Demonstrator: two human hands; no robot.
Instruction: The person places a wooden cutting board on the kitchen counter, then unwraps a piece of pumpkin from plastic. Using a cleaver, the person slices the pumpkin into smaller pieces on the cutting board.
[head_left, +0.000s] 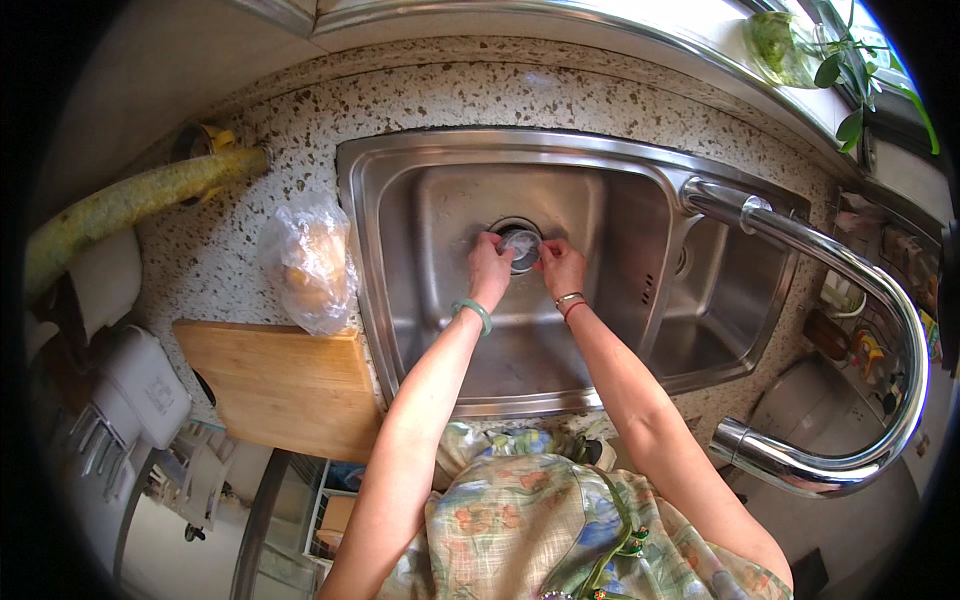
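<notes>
Both of my hands are down in the larger bowl of a stainless steel sink (440,200), at its drain (516,221). Between them is a small round sink strainer (522,243), tilted over the dark drain opening, with something pale and shiny across it. My left hand (490,270), below a green bangle, pinches the strainer's left rim. On the opposite rim are the closed fingertips of my right hand (563,268), which has a bracelet and a red cord at the wrist. The strainer's underside is hidden.
A tall curved chrome faucet (900,330) arches over the right side, near the smaller bowl (690,310). To the left are a clear plastic bag (315,265) with orange-brown food, a wooden cutting board (290,385) and a yellow-green pipe (140,205). A plant (850,70) stands at the window.
</notes>
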